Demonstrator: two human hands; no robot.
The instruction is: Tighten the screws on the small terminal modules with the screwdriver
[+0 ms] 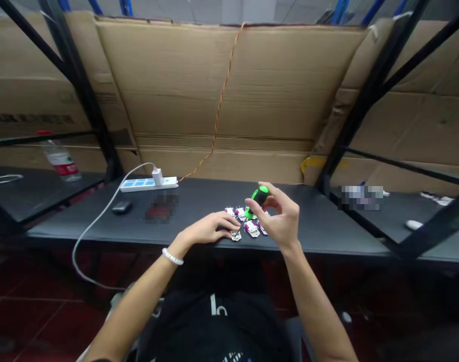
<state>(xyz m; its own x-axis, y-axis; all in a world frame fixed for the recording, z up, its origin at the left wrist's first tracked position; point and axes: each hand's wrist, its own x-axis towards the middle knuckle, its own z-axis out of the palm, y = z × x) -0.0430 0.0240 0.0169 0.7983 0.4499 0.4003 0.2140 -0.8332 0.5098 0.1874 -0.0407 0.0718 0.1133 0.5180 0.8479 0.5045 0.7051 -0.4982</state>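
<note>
My right hand (281, 213) grips a screwdriver (256, 198) by its green and black handle, thumb on one side and fingers on the other. The shaft slants down to the left, its tip at a small white part (236, 236) by the table's front edge. On that same part rest the fingertips of my left hand (217, 227), steadying it against the table. Close by lie several similar white parts with purple bits, one of them a white and purple piece (251, 229) just right of the shaft. My right hand partly hides others.
The dark table (199, 201) carries a white power strip (139, 184) with a plugged-in charger (157, 176), its cable looping over the front edge. A black mouse-like object (122, 207) lies left. Black metal posts (350, 115) flank the space; cardboard (169, 90) stands behind.
</note>
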